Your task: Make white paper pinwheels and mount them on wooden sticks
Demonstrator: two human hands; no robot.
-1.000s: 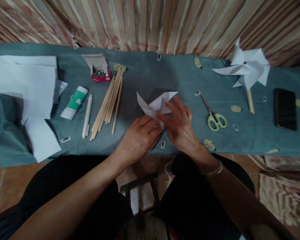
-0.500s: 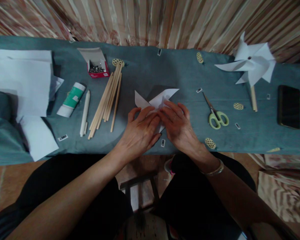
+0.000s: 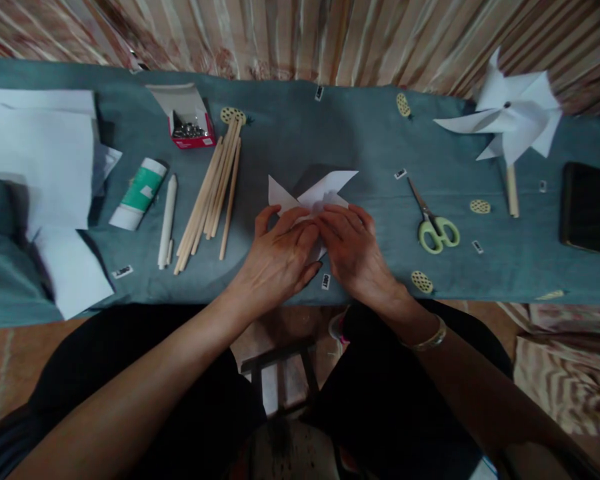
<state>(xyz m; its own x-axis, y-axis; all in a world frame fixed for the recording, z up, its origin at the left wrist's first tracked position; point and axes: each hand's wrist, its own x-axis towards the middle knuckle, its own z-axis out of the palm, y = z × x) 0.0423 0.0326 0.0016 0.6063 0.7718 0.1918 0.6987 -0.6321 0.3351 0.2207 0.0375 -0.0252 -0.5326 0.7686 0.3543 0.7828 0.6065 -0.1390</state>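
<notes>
A white paper pinwheel [image 3: 330, 185] lies on the cloth in front of me, its pointed blades spreading away from my hands. My left hand [image 3: 283, 253] is closed on its near left part, fingers bent over the middle. From the other side my right hand [image 3: 353, 247] presses its fingertips on the same middle, close against the left fingers. The centre of the paper is mostly hidden under both hands. To the right of my right hand lie scissors [image 3: 435, 227] with green handles, tips pointing away.
Left of my hands lie several wooden sticks [image 3: 213, 193], a white pen [image 3: 168, 223], a green-and-white tube [image 3: 140, 193], a red box [image 3: 193, 137] of small metal pieces and white paper sheets [image 3: 55, 160]. Rightward are a finished pinwheel [image 3: 520, 117] on a stick and a black phone [image 3: 584, 207].
The view has shifted slightly. Both hands stay on the paper pinwheel, with only small finger movements over its middle.
</notes>
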